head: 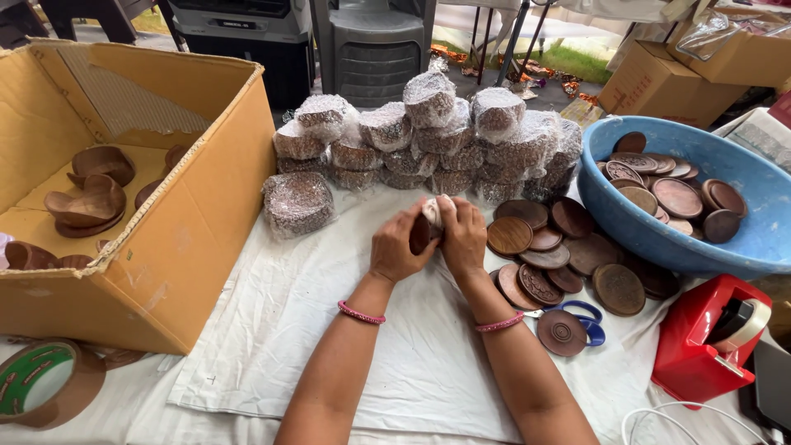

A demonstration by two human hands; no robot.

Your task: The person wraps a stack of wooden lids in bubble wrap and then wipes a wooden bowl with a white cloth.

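Both my hands meet over the white cloth (313,330). My left hand (397,245) and my right hand (464,239) grip one stack of round brown wooden discs (424,228), part-covered with white foam net wrap. Behind them stands a pile of wrapped disc bundles (428,140), and one bundle (297,203) lies apart at its left. Loose carved wooden discs (560,247) are spread to the right of my right hand.
An open cardboard box (198,214) with wooden heart-shaped bowls (86,202) stands at left. A blue tub (741,247) of discs is at right, a red tape dispenser (700,338) before it. Blue scissors (585,317) lie by the discs. A tape roll (41,383) sits bottom left.
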